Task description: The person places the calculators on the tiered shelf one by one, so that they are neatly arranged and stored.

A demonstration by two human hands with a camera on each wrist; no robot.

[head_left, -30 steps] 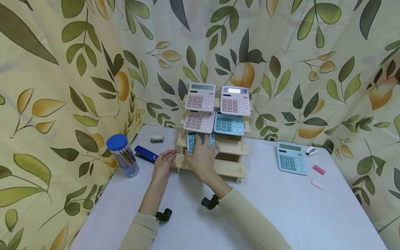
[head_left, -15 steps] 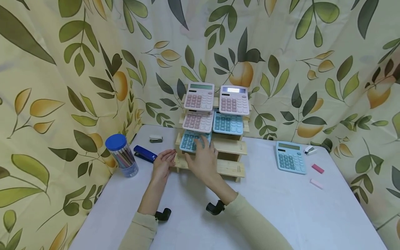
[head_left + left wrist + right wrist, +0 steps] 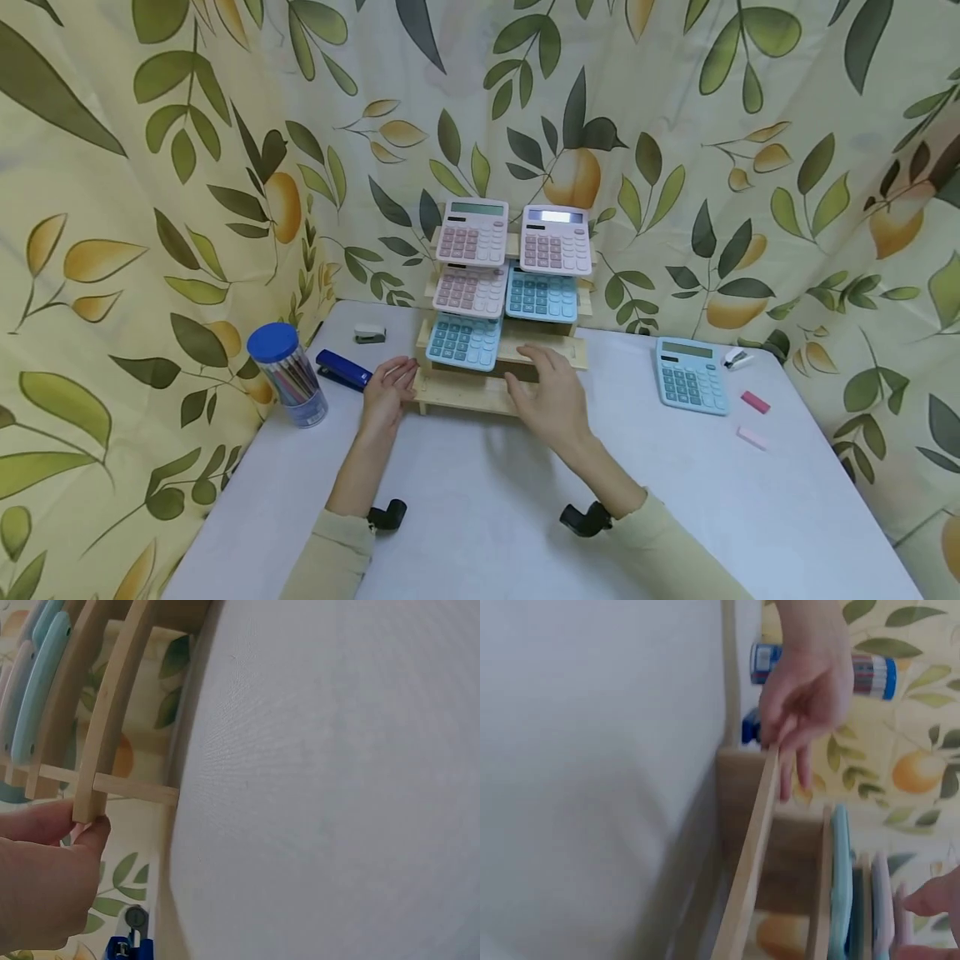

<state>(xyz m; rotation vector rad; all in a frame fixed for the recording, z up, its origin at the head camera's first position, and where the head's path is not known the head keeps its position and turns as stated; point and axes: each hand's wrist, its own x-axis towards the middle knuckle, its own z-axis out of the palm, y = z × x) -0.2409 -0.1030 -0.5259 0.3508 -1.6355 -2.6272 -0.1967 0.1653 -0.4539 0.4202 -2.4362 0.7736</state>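
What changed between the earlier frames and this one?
The right hand let go of the blue calculator, leaving it propped on the wooden rack, and drew back to the right, now open. The left hand stayed against the rack's left end; the other calculators did not move.

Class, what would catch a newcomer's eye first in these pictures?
A tiered wooden rack at the table's back edge holds pink and blue calculators. The left hand touches its lower left end; the right hand hovers open before it. Another blue calculator lies to the right.
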